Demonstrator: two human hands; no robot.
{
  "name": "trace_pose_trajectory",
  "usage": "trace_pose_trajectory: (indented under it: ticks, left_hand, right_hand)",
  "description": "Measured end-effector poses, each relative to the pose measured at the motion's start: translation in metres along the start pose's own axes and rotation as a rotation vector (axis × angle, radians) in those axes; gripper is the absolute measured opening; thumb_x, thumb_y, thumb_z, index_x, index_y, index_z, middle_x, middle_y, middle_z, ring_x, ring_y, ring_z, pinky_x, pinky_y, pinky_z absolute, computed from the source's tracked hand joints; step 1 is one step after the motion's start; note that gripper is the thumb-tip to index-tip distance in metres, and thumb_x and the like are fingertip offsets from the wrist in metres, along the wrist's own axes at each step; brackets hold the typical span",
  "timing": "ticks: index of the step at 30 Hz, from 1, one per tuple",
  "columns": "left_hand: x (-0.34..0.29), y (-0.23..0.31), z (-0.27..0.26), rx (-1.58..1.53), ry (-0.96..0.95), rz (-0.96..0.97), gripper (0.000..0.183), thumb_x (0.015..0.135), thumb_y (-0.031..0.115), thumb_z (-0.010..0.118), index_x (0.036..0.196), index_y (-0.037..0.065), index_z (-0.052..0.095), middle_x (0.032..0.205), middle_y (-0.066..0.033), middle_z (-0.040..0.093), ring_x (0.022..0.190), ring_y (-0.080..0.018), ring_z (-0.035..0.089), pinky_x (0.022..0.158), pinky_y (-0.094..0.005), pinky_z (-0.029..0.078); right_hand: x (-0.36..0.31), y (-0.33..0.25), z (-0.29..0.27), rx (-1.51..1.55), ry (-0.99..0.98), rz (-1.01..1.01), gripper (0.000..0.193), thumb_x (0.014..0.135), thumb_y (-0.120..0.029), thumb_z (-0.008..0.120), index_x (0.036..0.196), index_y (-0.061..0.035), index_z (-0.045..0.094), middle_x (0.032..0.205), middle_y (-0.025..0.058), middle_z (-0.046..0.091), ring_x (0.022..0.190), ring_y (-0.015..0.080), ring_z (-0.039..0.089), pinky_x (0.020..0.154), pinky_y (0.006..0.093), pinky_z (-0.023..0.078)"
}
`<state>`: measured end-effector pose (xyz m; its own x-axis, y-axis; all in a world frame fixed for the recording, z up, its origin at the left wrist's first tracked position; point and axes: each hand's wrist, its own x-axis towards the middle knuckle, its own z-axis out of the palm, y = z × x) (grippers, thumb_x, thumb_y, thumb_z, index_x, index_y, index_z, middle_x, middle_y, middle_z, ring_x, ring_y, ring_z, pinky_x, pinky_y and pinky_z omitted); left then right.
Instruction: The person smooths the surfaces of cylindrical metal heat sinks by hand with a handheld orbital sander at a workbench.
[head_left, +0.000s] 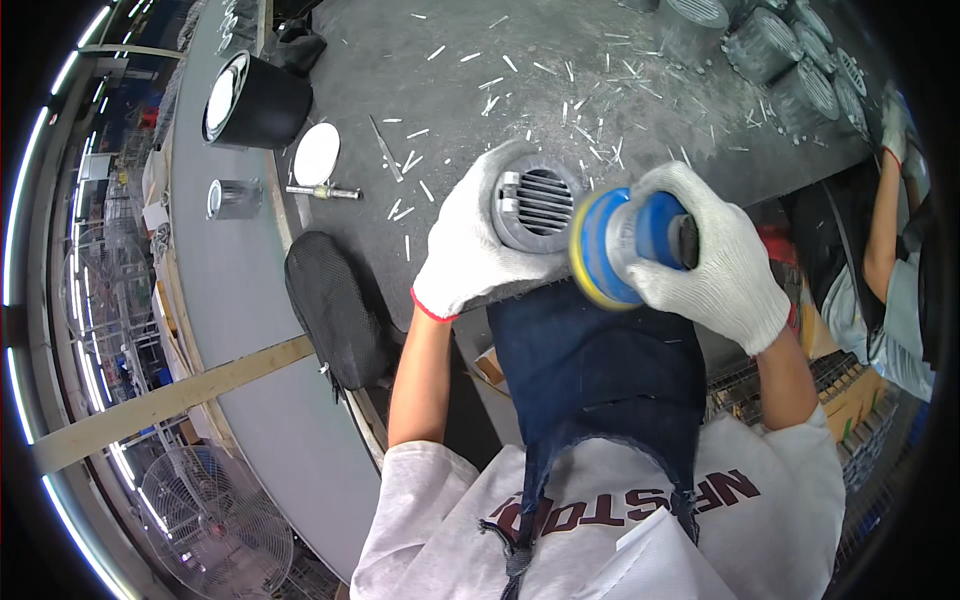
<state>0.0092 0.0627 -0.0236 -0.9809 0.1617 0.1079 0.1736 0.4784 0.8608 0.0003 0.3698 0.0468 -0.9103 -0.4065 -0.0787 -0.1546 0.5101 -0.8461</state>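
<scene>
In white knit gloves, both my hands are raised near the front edge of the grey table. My left hand (470, 240) is wrapped round a round grey metal part (537, 205) whose face has a row of parallel slots. My right hand (712, 255) grips a blue disc sander (645, 240) with a yellow-rimmed pad. The pad is tilted on edge, close beside the slotted part's right side; whether they touch I cannot tell. My left palm and part of the slotted part's body are hidden behind the glove.
Thin metal slivers (510, 63) litter the table (390, 60). Several slotted grey parts (805, 95) cluster at the far right. At left are a black cylinder (275, 105), a white disc (317, 154), a metal tool (325, 192) and a black pouch (335, 310). Another person's gloved hand (893, 130) shows at right.
</scene>
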Motion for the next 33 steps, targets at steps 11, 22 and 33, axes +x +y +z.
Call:
trace_pose_trajectory:
  ticks: [11, 22, 33]
  left_hand:
    - [0.001, -0.005, -0.002, 0.18, -0.057, 0.195, 0.112, 0.068, 0.044, 0.11, 0.166, 0.01, 0.068, 0.162, -0.0171, 0.073, 0.154, -0.0403, 0.068, 0.132, -0.0512, 0.051]
    - [0.024, 0.007, -0.02, 0.083, -0.243, 0.158, 0.111, 0.063, 0.032, 0.111, 0.161, 0.003, 0.069, 0.155, -0.0181, 0.075, 0.146, -0.0366, 0.074, 0.126, -0.0475, 0.057]
    - [0.003, 0.006, 0.005, 0.215, -0.004, 0.135, 0.1, 0.074, 0.041, 0.107, 0.161, 0.008, 0.07, 0.156, -0.022, 0.074, 0.149, -0.0447, 0.069, 0.127, -0.0533, 0.055]
  right_hand:
    - [0.015, -0.014, 0.013, -0.068, -0.106, -0.189, 0.066, 0.077, -0.027, 0.099, 0.135, -0.0113, 0.072, 0.122, 0.0176, 0.084, 0.113, 0.042, 0.088, 0.101, 0.0461, 0.068]
    - [0.041, 0.01, -0.015, -0.288, -0.081, -0.424, 0.073, 0.081, -0.05, 0.1, 0.138, -0.0126, 0.073, 0.11, 0.0204, 0.087, 0.102, 0.0438, 0.088, 0.091, 0.0507, 0.071]
    - [0.007, 0.004, 0.026, 0.086, -0.048, -0.178, 0.072, 0.071, -0.02, 0.096, 0.137, -0.0076, 0.07, 0.13, 0.0161, 0.08, 0.119, 0.0348, 0.085, 0.108, 0.0436, 0.066]
